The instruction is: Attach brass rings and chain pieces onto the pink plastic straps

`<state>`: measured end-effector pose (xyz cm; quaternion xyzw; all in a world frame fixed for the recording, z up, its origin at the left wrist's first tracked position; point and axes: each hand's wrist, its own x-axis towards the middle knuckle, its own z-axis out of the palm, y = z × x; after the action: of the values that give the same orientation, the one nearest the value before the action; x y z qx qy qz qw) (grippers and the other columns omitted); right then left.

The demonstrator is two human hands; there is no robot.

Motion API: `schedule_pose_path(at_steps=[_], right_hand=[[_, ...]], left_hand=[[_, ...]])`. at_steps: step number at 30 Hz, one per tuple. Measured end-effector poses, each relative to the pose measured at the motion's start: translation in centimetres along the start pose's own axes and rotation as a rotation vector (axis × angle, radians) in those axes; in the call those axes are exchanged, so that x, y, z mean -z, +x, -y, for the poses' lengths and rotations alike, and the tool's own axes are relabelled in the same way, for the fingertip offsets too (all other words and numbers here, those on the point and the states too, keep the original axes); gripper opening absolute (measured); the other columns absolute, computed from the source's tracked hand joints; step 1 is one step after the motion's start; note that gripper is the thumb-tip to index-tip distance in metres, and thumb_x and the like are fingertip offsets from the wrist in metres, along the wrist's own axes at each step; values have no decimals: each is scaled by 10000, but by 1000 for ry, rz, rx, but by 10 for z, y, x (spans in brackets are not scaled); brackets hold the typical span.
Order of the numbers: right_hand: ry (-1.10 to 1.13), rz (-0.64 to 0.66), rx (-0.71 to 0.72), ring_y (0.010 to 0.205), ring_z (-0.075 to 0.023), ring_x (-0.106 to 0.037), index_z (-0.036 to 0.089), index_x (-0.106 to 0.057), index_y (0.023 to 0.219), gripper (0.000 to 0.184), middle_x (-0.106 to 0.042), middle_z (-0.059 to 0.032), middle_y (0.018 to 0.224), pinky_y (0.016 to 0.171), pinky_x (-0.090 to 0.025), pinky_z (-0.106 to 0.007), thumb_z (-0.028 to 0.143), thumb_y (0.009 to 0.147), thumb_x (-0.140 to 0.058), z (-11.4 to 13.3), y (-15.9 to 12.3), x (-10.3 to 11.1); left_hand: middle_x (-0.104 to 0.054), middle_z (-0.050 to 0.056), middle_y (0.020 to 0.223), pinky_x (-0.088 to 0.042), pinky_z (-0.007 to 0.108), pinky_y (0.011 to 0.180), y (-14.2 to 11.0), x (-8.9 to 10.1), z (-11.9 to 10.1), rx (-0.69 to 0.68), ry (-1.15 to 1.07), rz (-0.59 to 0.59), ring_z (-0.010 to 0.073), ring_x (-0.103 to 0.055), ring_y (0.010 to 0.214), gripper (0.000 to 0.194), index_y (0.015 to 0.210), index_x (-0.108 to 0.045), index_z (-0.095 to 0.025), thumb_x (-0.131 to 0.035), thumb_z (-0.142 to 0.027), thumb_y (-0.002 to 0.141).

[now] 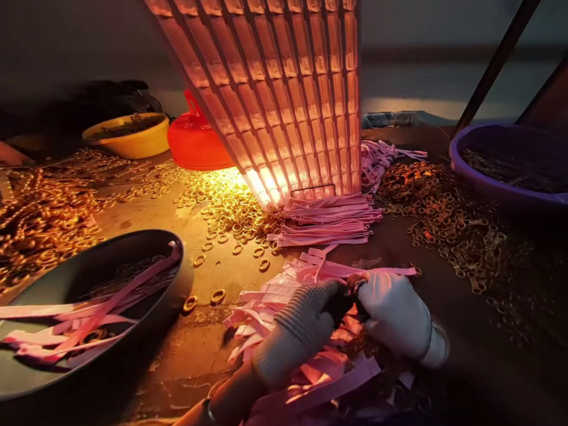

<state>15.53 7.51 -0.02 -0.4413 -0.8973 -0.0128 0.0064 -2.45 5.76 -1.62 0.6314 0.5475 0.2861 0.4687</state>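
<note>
My left hand [307, 321], in a light dotted work glove with dark fingertips, is closed in a pinch. Against it works my right hand [399, 316], in a white glove, its fingers also closed. A pink strap [393, 271] runs behind the right fingers, with a small ring at its right end. What lies between the fingertips is in shadow and cannot be made out. Loose pink straps [281, 290] are heaped beneath both hands. Just beyond, a stack of pink straps [325, 219] lies neatly in line.
A clear compartment rack [292, 91] rises behind the stack, beside a lit red lamp [197, 141]. Brass rings [236, 214] and metal clasps [439, 211] cover parts of the table. Around stand a grey-green basin [183, 269], a yellow basin [141, 145] and a purple basin [507, 191].
</note>
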Motion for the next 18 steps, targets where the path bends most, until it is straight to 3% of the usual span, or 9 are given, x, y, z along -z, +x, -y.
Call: schedule_pose_path(at_steps=[2,5,9,13,18], right_hand=[[31,-28,-14,755,-241,-634,171,-623,836,122,-699,-127,834,639,-394,-336,100,758,-562,1,-4,-4],[80,-53,19,823,-237,-648,178,-628,896,193,-717,-119,940,699,-421,-338,60,773,-538,-2,-6,-3],[16,44,58,785,-231,-649,166,-634,936,260,-720,-114,907,629,-358,-331,17,748,-533,-5,-5,1],[-16,114,116,739,-225,-645,157,-624,852,183,-713,-110,819,580,-272,-332,35,743,-543,-4,-4,-6],[-29,57,266,642,-211,-603,168,-604,820,129,-702,-103,762,546,-196,-344,73,758,-544,-10,-2,-18]], left_hand=[[-671,36,753,-408,258,635,-3,-2,5,-72,69,10,153,-541,691,147,750,-641,-170,-595,-293,818],[-572,-12,644,-343,237,535,-4,-2,6,63,-85,78,115,-454,562,225,760,-607,-177,-549,-359,878],[-446,-56,540,-279,222,465,-9,-1,1,183,-191,10,91,-358,471,303,732,-565,-183,-542,-438,893],[-518,-30,556,-292,221,480,-11,-4,4,154,-139,2,99,-403,496,248,724,-629,-164,-551,-358,858],[-602,-7,599,-361,221,541,-5,-5,8,70,-130,32,120,-485,554,235,716,-674,-166,-530,-266,873]])
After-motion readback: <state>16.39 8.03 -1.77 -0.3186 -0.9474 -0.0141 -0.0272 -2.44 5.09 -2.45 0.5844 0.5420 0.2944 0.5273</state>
